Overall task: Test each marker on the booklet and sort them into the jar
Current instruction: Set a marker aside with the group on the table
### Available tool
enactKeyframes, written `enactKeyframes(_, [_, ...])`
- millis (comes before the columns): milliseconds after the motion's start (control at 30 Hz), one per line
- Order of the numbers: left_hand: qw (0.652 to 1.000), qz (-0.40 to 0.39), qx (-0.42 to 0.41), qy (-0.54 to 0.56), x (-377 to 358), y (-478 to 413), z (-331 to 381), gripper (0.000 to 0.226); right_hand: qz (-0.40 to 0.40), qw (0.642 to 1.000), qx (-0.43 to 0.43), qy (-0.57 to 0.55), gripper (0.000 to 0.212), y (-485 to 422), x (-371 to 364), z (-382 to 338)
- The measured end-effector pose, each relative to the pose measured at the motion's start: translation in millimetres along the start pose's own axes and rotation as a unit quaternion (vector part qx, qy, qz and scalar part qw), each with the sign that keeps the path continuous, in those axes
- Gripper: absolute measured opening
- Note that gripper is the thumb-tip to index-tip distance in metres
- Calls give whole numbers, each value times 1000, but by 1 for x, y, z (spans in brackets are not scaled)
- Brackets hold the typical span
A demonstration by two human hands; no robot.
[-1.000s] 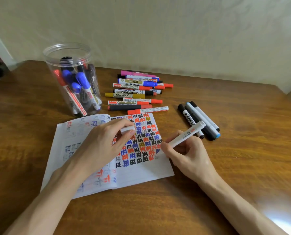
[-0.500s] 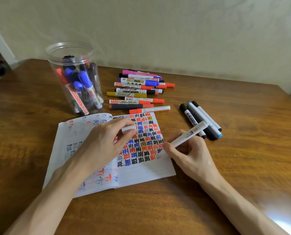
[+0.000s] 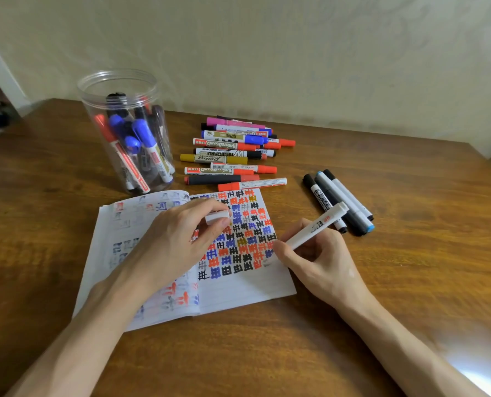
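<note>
Two hands are at work over the open booklet (image 3: 247,290), which lies flat on the wooden table (image 3: 381,310) close in front of us. We note the right hand (image 3: 321,265) curled round a white marker (image 3: 315,227) in a writing hold, fingertips down at the right edge of the page, beside the last of the coloured test marks. The nib is hidden behind the fingers, so we cannot tell whether it touches paper. The left hand (image 3: 175,245) rests over the booklet's middle and pinches a white cap (image 3: 217,217) between thumb and forefinger.

Bearing that matters: the marker's long axis runs from low-left at the page to up-right, its tail pointing toward three markers (image 3: 341,202) lying side by side on the table just beyond. The nib end thus faces the cap, with a strip of marked page between them.

The jar (image 3: 149,90) stands upright and open beyond the booklet's far left corner, several markers leaning inside. It lies off to the left of both hands. The left is nearer, and the right is well apart from it, across the booklet.

We judge the test stroke to be the step in hand. Capping would need cap and nib brought together along that slant, then a reach across to the jar. A row of markers (image 3: 232,156), presumably untested, lies beyond the page.
</note>
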State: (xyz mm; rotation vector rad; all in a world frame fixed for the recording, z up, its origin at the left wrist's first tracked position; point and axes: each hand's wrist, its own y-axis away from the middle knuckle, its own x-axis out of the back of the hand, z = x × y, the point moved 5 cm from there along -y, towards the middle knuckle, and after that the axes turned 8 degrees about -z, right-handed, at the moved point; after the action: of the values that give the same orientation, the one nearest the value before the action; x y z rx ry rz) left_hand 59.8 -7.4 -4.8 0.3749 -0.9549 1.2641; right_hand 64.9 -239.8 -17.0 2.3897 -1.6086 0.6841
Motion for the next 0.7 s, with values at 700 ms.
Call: enactKeyframes(700, [1000,0,-3,-2,0,0,-1,31,2,1000,-15,0,12,-1,-1,2])
